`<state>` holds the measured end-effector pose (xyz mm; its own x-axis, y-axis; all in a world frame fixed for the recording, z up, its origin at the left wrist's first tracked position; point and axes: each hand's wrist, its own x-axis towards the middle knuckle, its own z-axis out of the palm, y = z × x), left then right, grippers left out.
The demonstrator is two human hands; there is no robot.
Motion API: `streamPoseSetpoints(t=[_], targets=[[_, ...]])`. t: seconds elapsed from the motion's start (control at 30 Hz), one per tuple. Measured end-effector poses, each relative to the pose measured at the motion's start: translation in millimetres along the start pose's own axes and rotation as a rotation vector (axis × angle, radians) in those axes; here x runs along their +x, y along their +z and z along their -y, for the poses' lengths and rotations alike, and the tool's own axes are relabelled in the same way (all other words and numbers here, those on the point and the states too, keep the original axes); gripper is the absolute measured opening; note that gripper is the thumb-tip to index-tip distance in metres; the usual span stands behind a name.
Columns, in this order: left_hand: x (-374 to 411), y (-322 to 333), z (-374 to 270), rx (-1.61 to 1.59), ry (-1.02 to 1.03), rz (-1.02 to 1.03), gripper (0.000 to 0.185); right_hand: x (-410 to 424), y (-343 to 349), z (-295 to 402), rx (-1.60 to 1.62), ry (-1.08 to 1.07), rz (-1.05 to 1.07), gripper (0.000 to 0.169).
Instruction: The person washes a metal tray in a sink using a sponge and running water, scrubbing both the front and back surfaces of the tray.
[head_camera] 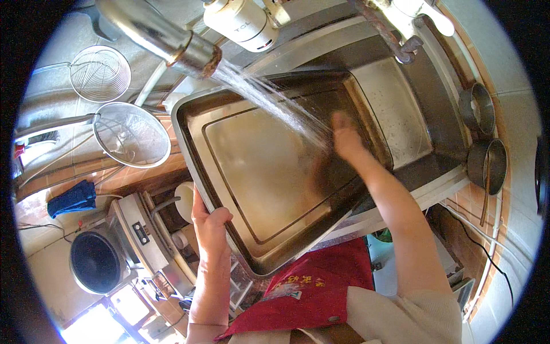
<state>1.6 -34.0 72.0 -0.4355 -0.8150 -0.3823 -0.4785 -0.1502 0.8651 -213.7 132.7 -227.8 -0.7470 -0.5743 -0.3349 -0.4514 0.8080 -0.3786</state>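
Observation:
A large rectangular metal baking tray lies tilted across the sink, its inside facing up. My left hand grips its left rim, with the thumb over the edge. Inside the tray, towards its right end, is my right hand, blurred and with the fingers bent. Whether it holds something cannot be made out. From a metal faucet at the upper left, a wide stream of water falls into the tray close to my right hand.
The stainless steel sink extends right beneath the tray. A white TCL tap unit hangs above. Left are a spiral wire skimmer, a mesh strainer and a dark wok. Two pots are at right.

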Motion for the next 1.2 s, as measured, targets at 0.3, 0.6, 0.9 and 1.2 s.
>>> streamPoseSetpoints(t=[0.3, 0.6, 0.9, 1.2], targets=[[-2.1, -8.2, 2.0, 0.098, 0.060, 0.039, 0.075, 0.0, -23.5, 23.6, 0.003, 0.051, 0.309, 0.059], [-13.0, -1.0, 16.1, 0.057, 0.073, -0.119, 0.067, 125.2, 2.8, -42.7, -0.314, -0.164, -0.126, 0.050], [-12.4, -1.8, 23.5, 0.072, 0.114, -0.139, 0.075, 3.8, 42.6, -103.2, -0.532, -0.022, 0.318, 0.051], [-15.5, 2.3, 16.1, 0.066, 0.131, -0.069, 0.071, -40.3, 26.0, -97.5, -0.418, 0.119, 0.791, 0.048]])
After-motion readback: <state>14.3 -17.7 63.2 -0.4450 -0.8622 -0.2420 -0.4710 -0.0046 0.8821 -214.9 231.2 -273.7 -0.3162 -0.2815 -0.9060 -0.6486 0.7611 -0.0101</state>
